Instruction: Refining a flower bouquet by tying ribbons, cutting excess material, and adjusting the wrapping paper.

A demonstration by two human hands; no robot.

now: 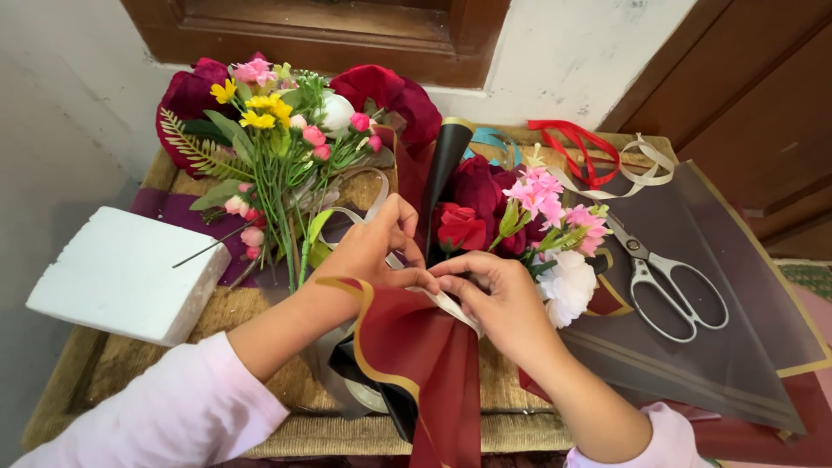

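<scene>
Left hand (373,247) and right hand (498,290) both pinching one cream satin ribbon (455,310) over dark-red gold-edged wrapping paper (425,364). One pair of white-handled scissors (672,290) just right; one white foam block (121,273) at woven worktop (260,312) left edge.

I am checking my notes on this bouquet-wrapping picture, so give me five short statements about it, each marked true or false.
1. Both hands, left hand and right hand, pinch a cream ribbon at the neck of the dark red wrapped bouquet. True.
2. The white-handled scissors lie to the right of the hands. True.
3. The white foam block lies at the far right. False: it lies at the left.
4. A red ribbon lies near the wall, apart from the hands. True.
5. The right hand holds the scissors. False: they lie untouched on a translucent dark wrapping sheet.
</scene>
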